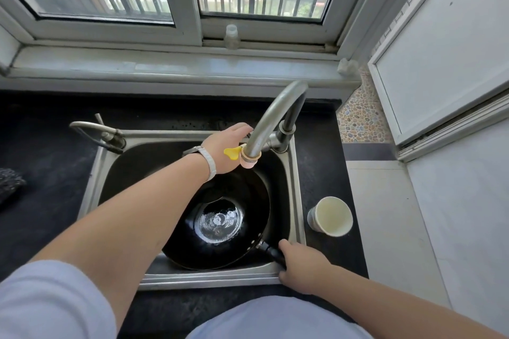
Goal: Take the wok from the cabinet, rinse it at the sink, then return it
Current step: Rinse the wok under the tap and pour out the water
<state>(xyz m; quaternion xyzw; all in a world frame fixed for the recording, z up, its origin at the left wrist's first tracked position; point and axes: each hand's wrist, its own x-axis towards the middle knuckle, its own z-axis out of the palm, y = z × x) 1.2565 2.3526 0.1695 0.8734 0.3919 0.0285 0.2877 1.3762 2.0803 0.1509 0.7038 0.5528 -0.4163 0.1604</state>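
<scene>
Wok [220,217] sits in steel sink [298,201]; right hand [300,261] grips its handle, left hand [225,146] grasps faucet [275,115].

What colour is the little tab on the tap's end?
Yellow tab, seen in the head view.

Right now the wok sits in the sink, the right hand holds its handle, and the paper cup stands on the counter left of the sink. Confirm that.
One detail is wrong. The head view shows the paper cup on the counter to the right of the sink, not the left. The rest holds: the wok sits in the sink and the right hand holds its handle.
</scene>
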